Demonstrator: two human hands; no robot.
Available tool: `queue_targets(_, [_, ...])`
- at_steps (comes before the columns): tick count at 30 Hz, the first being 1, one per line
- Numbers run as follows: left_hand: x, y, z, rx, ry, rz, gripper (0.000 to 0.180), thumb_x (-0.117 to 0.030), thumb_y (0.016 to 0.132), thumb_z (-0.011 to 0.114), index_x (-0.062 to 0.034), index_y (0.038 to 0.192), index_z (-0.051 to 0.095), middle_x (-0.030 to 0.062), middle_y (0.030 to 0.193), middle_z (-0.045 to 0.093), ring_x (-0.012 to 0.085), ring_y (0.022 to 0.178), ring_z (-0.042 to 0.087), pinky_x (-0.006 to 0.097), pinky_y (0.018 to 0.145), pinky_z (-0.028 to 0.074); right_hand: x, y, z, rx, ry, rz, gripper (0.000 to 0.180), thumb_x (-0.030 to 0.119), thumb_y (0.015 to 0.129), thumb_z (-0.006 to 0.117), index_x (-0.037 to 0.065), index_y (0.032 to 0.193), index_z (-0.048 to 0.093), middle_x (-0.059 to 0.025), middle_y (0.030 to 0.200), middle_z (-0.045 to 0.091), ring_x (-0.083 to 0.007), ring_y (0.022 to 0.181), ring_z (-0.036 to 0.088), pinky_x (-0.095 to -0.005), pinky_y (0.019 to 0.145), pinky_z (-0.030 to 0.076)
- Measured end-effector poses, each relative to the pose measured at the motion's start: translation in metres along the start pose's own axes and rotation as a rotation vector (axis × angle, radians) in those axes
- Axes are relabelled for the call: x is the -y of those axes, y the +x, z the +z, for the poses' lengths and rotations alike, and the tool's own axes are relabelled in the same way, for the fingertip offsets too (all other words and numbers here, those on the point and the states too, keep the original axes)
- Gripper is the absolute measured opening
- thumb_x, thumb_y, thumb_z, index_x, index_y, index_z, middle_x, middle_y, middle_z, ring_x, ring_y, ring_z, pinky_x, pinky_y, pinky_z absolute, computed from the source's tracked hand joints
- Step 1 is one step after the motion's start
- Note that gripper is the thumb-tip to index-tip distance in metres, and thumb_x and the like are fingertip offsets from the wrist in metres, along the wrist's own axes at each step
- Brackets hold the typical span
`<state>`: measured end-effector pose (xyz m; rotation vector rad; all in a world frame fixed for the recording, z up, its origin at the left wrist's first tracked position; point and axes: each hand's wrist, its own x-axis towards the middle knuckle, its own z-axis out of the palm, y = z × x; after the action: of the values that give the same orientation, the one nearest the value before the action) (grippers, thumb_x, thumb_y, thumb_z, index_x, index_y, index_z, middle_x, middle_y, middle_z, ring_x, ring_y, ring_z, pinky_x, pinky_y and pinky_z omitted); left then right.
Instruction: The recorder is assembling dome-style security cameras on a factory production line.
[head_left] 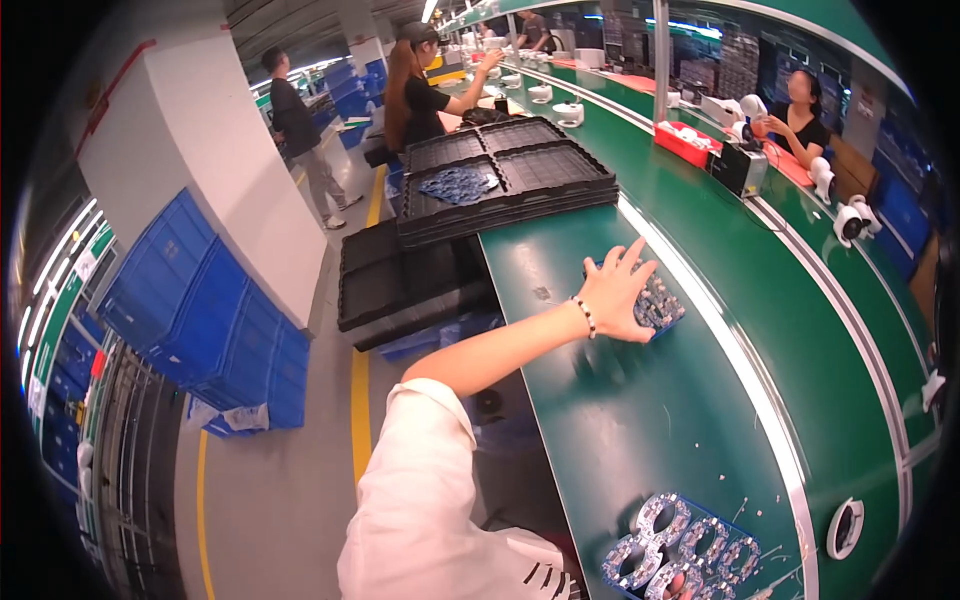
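Note:
My left hand [614, 292], with a beaded bracelet on the wrist, reaches out over the green bench. Its fingers are spread across a blue circuit board panel [658, 304], thumb by the near edge; whether they grip it I cannot make out. Nearer to me, at the bottom edge, is another blue circuit board panel [700, 535] with ring-shaped boards. A fingertip of my right hand [679, 587] shows through one of its rings; the rest of that hand is hidden or out of view. Small pale scraps lie on the bench beside this panel.
Stacked black trays [510, 210] stand at the bench's far end, a blue board panel [458, 185] in one compartment. A metal rail [740, 355] runs along the green conveyor [800, 340], where a white ring [846, 528] lies. Blue crates [215, 310] stand left. Several people work nearby.

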<state>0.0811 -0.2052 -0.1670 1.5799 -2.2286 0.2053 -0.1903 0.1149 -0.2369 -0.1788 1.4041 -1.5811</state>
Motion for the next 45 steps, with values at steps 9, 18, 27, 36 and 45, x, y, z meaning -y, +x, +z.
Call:
queue_targets(9, [0.090, 0.063, 0.017, -0.185, 0.220, 0.005, 0.092, -0.052, 0.042, 0.069, -0.0133, 0.122, 0.041, 0.0157, 0.137, 0.022, 0.0358, 0.118, 0.028, 0.065, 0.079, 0.031, -0.006, 0.010, 0.012, 0.021, 0.001, -0.003, 0.038, 0.015, 0.087, 0.051, -0.012, 0.114, 0.045, -0.0195, 0.112, 0.052, -0.0248, 0.105, 0.049, -0.0349, 0.094, 0.036])
queue_targets(18, [0.160, 0.037, 0.062, -0.013, 0.122, -0.184, 0.087, -0.050, 0.050, 0.068, -0.0136, 0.124, 0.042, 0.0120, 0.139, 0.020, 0.0333, 0.127, 0.019, 0.063, 0.086, 0.030, -0.007, 0.008, 0.023, 0.104, -0.189, 0.055, 0.029, 0.005, 0.084, 0.051, -0.012, 0.108, 0.049, -0.0163, 0.107, 0.056, -0.0215, 0.094, 0.055, -0.0294, 0.081, 0.045])
queue_targets(27, [0.187, 0.011, 0.100, -0.115, 0.013, -0.248, 0.064, -0.035, 0.061, 0.061, -0.0120, 0.119, 0.047, 0.0140, 0.136, 0.026, 0.0344, 0.129, 0.015, 0.065, 0.095, 0.015, -0.013, 0.018, 0.024, 0.122, -0.229, 0.018, 0.026, 0.002, 0.075, 0.062, -0.008, 0.098, 0.056, -0.0130, 0.101, 0.058, -0.0176, 0.085, 0.057, -0.0260, 0.073, 0.047])
queue_targets(36, [-0.071, -0.079, 0.051, 0.264, -0.911, 0.311, 0.061, -0.029, 0.074, 0.065, -0.0026, 0.123, 0.039, 0.0207, 0.114, 0.049, 0.0310, 0.100, 0.053, 0.037, 0.087, 0.042, -0.008, 0.006, 0.032, -0.030, -0.128, -0.134, 0.029, 0.003, 0.075, 0.062, -0.007, 0.101, 0.053, -0.0148, 0.100, 0.058, -0.0217, 0.087, 0.057, -0.0319, 0.076, 0.046])
queue_targets(45, [-0.084, -0.087, 0.038, 1.007, -1.354, -0.298, 0.027, -0.014, 0.080, 0.061, -0.0010, 0.103, 0.054, 0.0025, 0.071, 0.057, 0.0063, 0.046, 0.051, 0.017, 0.036, 0.039, 0.003, 0.035, 0.051, 0.426, -0.048, -0.135, 0.063, 0.005, 0.080, 0.054, 0.002, 0.132, 0.019, -0.0215, 0.111, 0.051, -0.0228, 0.090, 0.057, -0.0297, 0.069, 0.049])
